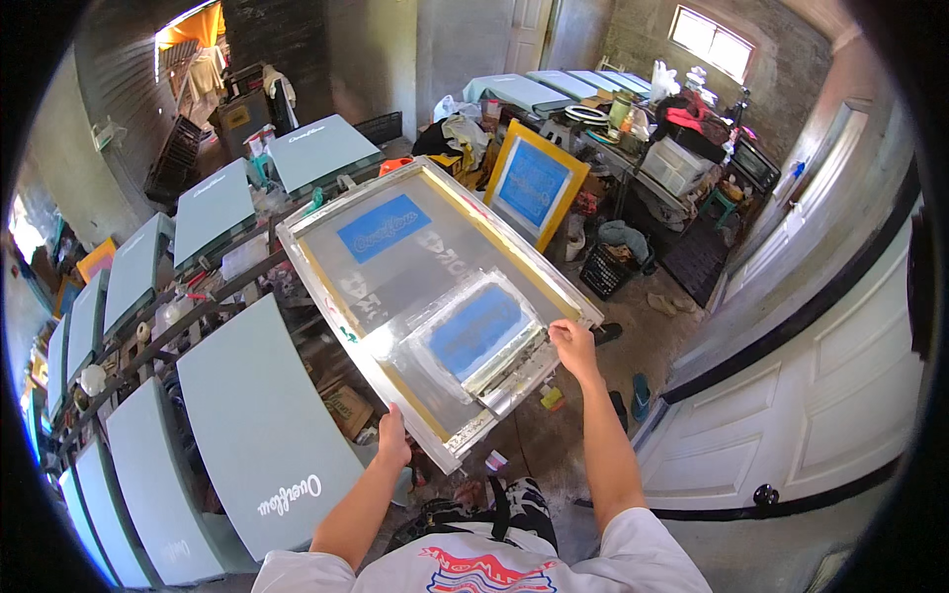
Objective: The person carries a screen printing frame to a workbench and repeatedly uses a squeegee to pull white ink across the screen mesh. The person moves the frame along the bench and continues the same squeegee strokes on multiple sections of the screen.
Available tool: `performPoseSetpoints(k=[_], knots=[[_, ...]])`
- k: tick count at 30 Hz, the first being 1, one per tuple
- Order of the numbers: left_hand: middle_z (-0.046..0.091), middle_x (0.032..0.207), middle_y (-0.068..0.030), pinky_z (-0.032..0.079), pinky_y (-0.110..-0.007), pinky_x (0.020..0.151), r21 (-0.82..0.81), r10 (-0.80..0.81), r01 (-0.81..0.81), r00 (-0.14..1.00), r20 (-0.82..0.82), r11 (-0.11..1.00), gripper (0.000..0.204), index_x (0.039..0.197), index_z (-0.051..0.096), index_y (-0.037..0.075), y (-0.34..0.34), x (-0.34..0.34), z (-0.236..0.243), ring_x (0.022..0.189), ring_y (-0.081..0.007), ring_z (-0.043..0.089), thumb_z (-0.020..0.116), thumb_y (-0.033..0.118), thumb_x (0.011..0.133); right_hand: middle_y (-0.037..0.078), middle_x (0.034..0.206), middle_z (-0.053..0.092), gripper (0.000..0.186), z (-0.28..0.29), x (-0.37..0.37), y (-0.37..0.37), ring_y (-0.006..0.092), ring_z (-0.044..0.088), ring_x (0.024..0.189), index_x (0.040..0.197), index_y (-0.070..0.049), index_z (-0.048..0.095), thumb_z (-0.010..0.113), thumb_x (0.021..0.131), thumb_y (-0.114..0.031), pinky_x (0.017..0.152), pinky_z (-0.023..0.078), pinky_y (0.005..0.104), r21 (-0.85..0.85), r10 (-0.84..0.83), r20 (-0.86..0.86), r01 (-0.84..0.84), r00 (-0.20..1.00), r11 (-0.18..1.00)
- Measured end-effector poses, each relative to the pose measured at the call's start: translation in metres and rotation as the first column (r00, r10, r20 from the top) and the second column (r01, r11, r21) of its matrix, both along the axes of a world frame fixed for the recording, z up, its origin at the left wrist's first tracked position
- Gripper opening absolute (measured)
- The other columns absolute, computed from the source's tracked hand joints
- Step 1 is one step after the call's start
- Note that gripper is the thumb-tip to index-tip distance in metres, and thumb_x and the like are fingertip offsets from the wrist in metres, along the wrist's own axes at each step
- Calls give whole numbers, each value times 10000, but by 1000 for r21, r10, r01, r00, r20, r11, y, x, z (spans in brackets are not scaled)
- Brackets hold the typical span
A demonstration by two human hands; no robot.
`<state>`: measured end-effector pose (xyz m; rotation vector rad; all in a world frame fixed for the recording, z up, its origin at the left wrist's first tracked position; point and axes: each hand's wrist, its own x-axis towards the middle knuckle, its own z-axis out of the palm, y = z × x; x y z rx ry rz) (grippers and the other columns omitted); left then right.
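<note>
I hold a large screen printing frame (443, 445) tilted in front of my body, its near edge toward me. Its mesh (395, 296) carries two blue stencil patches, the upper left one (386, 229) and a lower one (479, 331) bordered with pale tape. My left hand (393, 437) is closed round the near left edge. On the right edge, near the corner, my right hand (573, 348) is closed as well. Beside it a long bar (512, 376), perhaps a squeegee, lies along the frame's near side; whether my fingers touch it is unclear.
Pale grey-green shirts on print boards (257, 425) stand in rows at left, some with white lettering. A yellow-framed screen (529, 188) leans behind. A cluttered table (643, 168) and a black basket (608, 269) are at far right. A white door (791, 385) is at right.
</note>
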<state>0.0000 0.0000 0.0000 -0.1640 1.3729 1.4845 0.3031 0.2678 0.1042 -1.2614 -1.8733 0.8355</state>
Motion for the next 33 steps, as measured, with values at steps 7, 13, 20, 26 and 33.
performPoseSetpoints(k=[7,13,20,26,33], knots=[[660,1088,-121,573,-466,826,-10,13,-13,998,-67,1000,486,1225,587,-24,-3,6,-9,958,-276,671,405,416,1124,164,1004,767,246,4,-4,16,277,749,936,1101,-6,724,698,970,-212,834,552,379,-49,77,-16,-78,997,996],[611,1330,-144,496,-570,1039,-12,-46,46,999,-11,999,534,1384,541,11,-13,1,-6,1186,-325,616,436,457,1111,176,1028,760,248,4,11,25,288,745,968,1121,5,714,703,959,-183,849,555,372,-48,98,27,-97,995,994],[607,1364,-152,485,-570,1051,17,114,-114,993,-13,993,545,1392,532,1,-6,12,-1,1237,-336,601,461,456,1102,226,1130,703,347,-37,27,110,369,671,1103,1201,25,691,693,946,-211,992,509,468,134,-79,374,30,924,990],[674,1147,-163,536,-473,912,62,330,-324,934,-135,944,482,1249,596,-42,4,28,-11,1019,-287,657,502,406,1097,349,1314,618,667,-77,46,176,458,578,1277,1398,44,580,496,1031,-506,1097,439,500,-28,-77,527,108,846,994],[609,781,-34,483,-359,666,-59,424,-517,757,-498,854,435,923,626,-35,11,40,16,717,-136,560,536,352,1101,332,1296,646,776,-69,44,207,476,567,1304,1219,36,714,352,1057,-630,1095,434,520,-471,128,463,121,877,874]])
